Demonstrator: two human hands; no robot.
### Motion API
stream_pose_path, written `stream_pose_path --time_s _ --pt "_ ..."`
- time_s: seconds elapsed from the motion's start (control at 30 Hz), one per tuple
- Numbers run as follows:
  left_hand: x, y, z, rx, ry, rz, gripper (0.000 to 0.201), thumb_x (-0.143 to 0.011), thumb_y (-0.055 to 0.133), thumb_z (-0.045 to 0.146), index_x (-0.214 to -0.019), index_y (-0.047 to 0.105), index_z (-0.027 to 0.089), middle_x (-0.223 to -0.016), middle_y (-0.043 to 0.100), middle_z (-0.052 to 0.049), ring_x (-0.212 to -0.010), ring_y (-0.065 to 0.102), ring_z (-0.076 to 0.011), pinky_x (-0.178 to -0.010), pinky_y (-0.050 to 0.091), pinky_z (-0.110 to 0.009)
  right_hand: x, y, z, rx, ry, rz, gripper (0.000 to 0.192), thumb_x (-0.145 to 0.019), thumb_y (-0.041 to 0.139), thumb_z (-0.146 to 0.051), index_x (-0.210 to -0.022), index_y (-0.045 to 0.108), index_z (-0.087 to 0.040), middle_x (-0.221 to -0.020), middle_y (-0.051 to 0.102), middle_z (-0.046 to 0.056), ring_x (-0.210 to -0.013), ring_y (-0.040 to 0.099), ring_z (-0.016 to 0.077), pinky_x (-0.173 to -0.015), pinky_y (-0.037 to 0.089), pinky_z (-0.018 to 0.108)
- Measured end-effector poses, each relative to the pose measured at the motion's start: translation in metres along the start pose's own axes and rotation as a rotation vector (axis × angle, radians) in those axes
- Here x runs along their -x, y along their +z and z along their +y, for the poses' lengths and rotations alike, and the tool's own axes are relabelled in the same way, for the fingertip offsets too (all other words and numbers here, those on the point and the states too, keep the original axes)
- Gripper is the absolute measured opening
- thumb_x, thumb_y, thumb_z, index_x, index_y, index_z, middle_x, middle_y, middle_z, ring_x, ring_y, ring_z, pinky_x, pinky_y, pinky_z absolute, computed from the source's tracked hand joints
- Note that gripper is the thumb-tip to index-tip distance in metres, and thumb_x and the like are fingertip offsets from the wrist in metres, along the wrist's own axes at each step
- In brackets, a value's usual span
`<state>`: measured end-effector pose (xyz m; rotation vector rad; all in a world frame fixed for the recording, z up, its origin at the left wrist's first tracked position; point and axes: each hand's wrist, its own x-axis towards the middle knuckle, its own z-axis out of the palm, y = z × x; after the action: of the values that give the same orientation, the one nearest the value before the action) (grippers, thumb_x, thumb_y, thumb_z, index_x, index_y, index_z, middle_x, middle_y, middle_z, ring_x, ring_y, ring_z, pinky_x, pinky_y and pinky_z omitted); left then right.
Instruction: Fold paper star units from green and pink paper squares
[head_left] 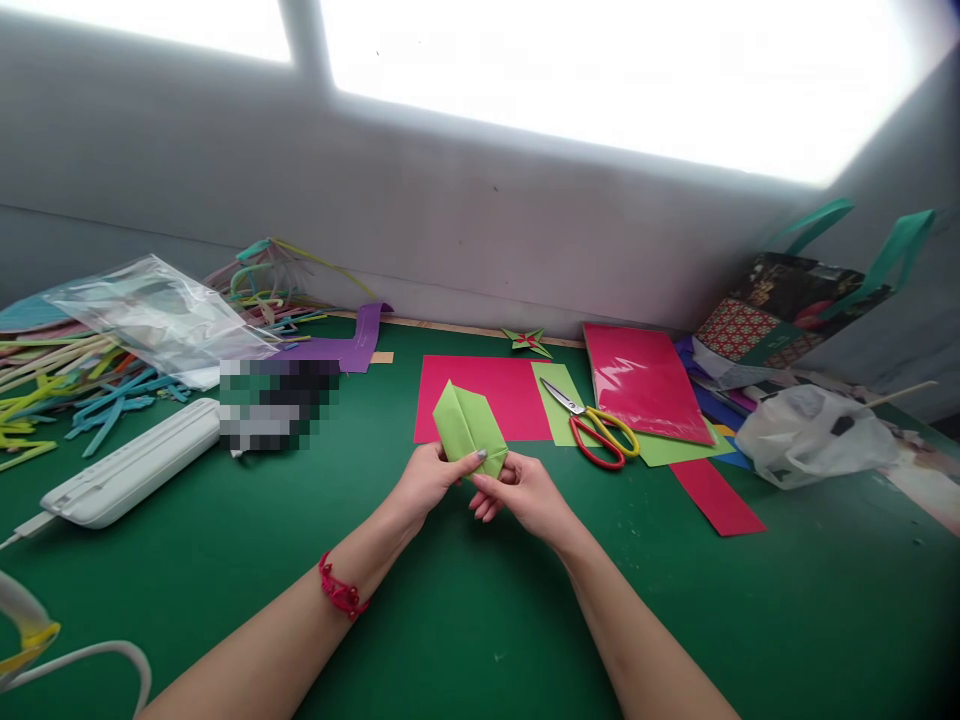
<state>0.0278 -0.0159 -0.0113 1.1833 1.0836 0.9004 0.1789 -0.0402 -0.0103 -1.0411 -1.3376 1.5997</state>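
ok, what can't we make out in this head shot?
All head view:
Green paper: far side faces away; lower end partly covered by left hand and right hand.
Pixelated patch by the white bar: pixelation hides what's there.
Purple paper: print too small to read.
White bag: cloudy plastic obscures its contents.
White-and-yellow object: cut off by left edge, can't identify.

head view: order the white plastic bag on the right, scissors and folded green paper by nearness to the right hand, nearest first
1. Folded green paper: held in the right hand.
2. Scissors: beyond that hand, to its right.
3. White plastic bag: much farther right.
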Motion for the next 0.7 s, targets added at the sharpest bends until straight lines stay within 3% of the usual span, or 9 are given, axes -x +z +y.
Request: stream_pose_path --time_s 0.17,0.3,0.4,0.57,0.7 --pt "0.004 0.011 0.003 0.212 0.086 -0.136 0.041 -0.075 0.050 0.046 -0.093 0.059 0.011 -0.086 0.063 -0.009 -0.077 0.055 -0.0191 -0.071 0.041 -0.030 -0.001 -0.001 -0.003 -0.086 -0.034 0.074 0.025 -0.071 0.061 -0.034 -0.081 0.056 -0.011 -0.059 0.064 0.004 -0.049 0.061 0.0136 -0.049 0.050 0.025" --pt "0.006 0.025 -0.005 0.308 0.058 -0.284 0.034 -0.078 0.046 0.045 -0.075 0.055 0.012 -0.060 0.052 -0.001 -0.062 0.049 -0.0128 -0.067 0.040 -0.028 -0.002 -0.002 -0.003 -0.155 -0.081 0.123 0.022 -0.070 0.063 -0.032 -0.077 0.058 -0.011 -0.056 0.063 0.003 -0.047 0.059 0.0124 -0.047 0.049 0.023" --pt "0.006 0.030 -0.011 0.310 0.054 -0.250 0.039 -0.079 0.042 0.047 -0.056 0.043 0.016 -0.050 0.040 0.004 -0.052 0.043 -0.0100 -0.058 0.038 -0.025 -0.002 -0.001 -0.003 -0.178 -0.080 0.107 0.022 -0.070 0.063 -0.032 -0.078 0.060 -0.011 -0.055 0.063 0.003 -0.047 0.059 0.0124 -0.047 0.049 0.024" --pt "0.009 0.028 -0.004 0.132 0.173 -0.183 0.046 -0.083 0.035 0.045 -0.046 0.038 0.017 -0.045 0.045 0.002 -0.048 0.046 -0.0103 -0.057 0.039 -0.024 -0.001 0.004 -0.004 -0.146 -0.059 0.099 0.024 -0.072 0.061 -0.033 -0.081 0.060 -0.011 -0.059 0.065 0.005 -0.049 0.060 0.0128 -0.048 0.050 0.024" --pt "0.012 0.029 0.000 0.127 0.202 -0.117 0.048 -0.085 0.033 0.040 -0.043 0.037 0.017 -0.041 0.043 0.002 -0.044 0.046 -0.0095 -0.053 0.038 -0.022 -0.001 0.007 -0.004 -0.138 -0.047 0.111 0.024 -0.072 0.061 -0.033 -0.080 0.059 -0.011 -0.058 0.064 0.005 -0.049 0.060 0.0133 -0.048 0.050 0.025"
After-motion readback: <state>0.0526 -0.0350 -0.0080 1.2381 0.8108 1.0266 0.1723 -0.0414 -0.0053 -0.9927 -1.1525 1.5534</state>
